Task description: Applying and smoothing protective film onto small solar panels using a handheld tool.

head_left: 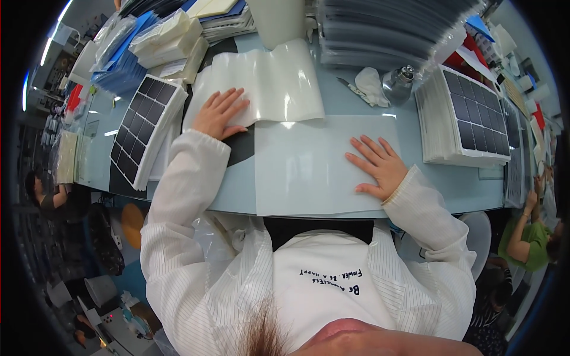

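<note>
Where the blue-grey table (234, 190) meets the person's side, a flat, milky, translucent sheet (314, 172) lies smooth and roughly rectangular, with glints along its far edge. Whether it is one layer or several, I cannot tell; the right hand (380, 169) hides part of its right side. That hand rests palm down on it, fingers spread wide, gripping nothing. Just beyond, to the left, a glossier film (285, 83) ripples in shallow waves, partly covered by the left hand (221, 115), which lies on it with fingers extended and slightly parted, likewise grasping nothing. Glare washes over the film, and whether it joins the pale cylinder (278, 21) behind, cut off by the top edge, is hard to make out.
</note>
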{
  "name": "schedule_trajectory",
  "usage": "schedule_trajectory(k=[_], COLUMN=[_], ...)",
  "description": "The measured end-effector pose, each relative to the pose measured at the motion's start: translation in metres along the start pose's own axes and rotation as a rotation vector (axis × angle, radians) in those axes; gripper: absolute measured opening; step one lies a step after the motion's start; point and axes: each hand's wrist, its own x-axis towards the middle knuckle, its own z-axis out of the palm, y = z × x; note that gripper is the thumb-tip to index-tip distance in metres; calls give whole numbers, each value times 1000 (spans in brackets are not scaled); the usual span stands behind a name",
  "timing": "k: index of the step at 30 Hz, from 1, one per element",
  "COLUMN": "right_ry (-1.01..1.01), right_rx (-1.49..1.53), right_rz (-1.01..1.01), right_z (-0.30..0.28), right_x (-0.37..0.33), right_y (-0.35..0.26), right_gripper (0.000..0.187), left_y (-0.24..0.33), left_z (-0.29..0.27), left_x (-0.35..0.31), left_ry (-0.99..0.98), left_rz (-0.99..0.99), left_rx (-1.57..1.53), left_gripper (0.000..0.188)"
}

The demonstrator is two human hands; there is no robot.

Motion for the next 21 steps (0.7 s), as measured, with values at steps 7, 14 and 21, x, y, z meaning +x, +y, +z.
schedule_trajectory(k=[7,14,21], right_ry=[-24,3,8], right_rx=[-7,-13,5], right_rz=[-48,-13,4], right_z=[1,5,7], right_x=[-4,-10,-16], right_y=[1,-6,-2], right_gripper=[81,80,82], left_y=[11,115,137], left_z=[-4,-32,-25], left_x=[-10,-20,-25], left_ry=[25,125,-273], left_rz=[-132,-48,154], left_rx=[63,-443,-379], left_gripper=[70,72,71])
